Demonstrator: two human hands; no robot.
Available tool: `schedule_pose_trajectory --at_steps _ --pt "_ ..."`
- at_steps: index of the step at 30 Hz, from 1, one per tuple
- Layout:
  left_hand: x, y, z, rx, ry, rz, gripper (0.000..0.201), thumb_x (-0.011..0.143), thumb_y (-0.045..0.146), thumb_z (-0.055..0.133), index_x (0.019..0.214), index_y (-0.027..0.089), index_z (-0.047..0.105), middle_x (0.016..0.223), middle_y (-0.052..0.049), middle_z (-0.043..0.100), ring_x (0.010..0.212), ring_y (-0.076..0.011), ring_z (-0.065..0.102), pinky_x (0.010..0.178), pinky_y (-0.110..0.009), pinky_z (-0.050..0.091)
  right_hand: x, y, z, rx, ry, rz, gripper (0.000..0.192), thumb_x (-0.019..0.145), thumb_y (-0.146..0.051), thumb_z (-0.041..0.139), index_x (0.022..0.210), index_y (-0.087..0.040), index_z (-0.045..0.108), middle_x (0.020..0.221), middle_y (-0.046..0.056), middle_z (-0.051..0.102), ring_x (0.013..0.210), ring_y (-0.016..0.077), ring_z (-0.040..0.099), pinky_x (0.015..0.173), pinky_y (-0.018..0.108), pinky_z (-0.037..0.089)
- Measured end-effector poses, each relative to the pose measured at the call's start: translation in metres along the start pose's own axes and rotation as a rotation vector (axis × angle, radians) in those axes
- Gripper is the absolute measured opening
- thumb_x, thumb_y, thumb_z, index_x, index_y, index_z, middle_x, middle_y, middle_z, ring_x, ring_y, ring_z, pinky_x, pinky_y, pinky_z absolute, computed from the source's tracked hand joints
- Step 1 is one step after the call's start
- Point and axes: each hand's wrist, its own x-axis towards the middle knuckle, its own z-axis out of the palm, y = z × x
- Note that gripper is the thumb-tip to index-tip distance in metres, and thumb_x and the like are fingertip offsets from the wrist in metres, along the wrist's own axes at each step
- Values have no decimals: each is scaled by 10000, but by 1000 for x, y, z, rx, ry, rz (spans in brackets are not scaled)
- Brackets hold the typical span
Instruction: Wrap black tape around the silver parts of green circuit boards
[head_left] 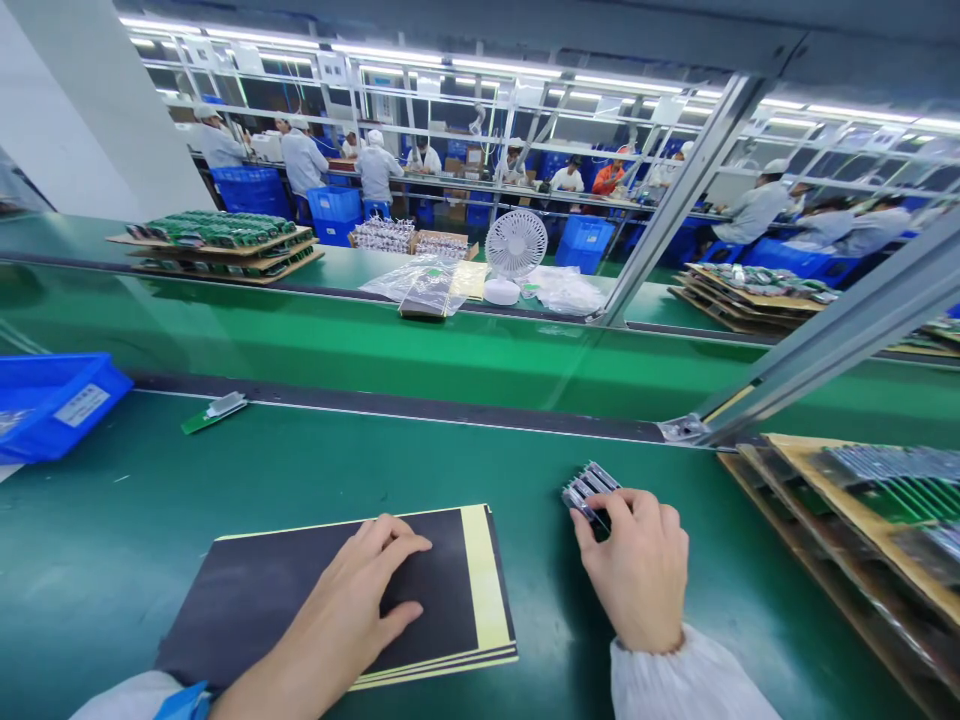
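Observation:
My left hand [367,590] rests on a stack of black sheets [285,570] with a pale yellow strip along the right side. Its fingers are loosely bent and its thumb stands apart, with nothing held. To the right, my right hand [637,560] has thumb and forefinger closed on a small cluster of silver metal parts [589,490] on the green bench. The parts sit side by side in a short row; their near side is hidden by the fingers.
Cardboard trays of circuit boards [870,510] are stacked at right. A blue bin [60,400] stands at left, near a single green circuit board [215,411]. Beyond the ledge are a white fan [516,245], plastic bags [424,280] and more board stacks [217,235]. People work farther back.

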Motion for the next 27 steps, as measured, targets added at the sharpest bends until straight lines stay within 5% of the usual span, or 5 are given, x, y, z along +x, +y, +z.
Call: schedule_pose_trajectory --at_steps 10,17,22,27 --pt "-3 -1 8 163 -59 0 431 718 95 582 1089 292 484 1094 -21 492 998 -228 512 874 -407 448 -10 -5 -10 106 20 3 160 814 -301 447 844 -161 517 757 105 546 700 254 479 585 362 433" --pt "-3 6 9 192 -120 -58 469 676 105 627 1096 255 482 1113 -45 461 980 -240 511 857 -438 450 -74 -66 -33 592 -326 165 190 908 -309 306 907 -250 486 785 36 499 687 199 550 590 317 469" --pt "-3 7 12 227 -105 -46 501 668 122 641 1120 260 474 1115 -43 479 965 -232 528 836 -416 471 -84 -75 -33 604 -342 170 308 917 -442 223 919 -262 473 773 41 502 673 204 553 576 329 470" --pt "-5 5 13 471 25 -4 585 673 284 684 1214 256 461 1314 -106 413 1172 -332 399 913 -522 403 -77 -67 -29 379 -341 24 354 913 -438 207 1008 -223 472 872 109 564 740 250 570 573 358 470"
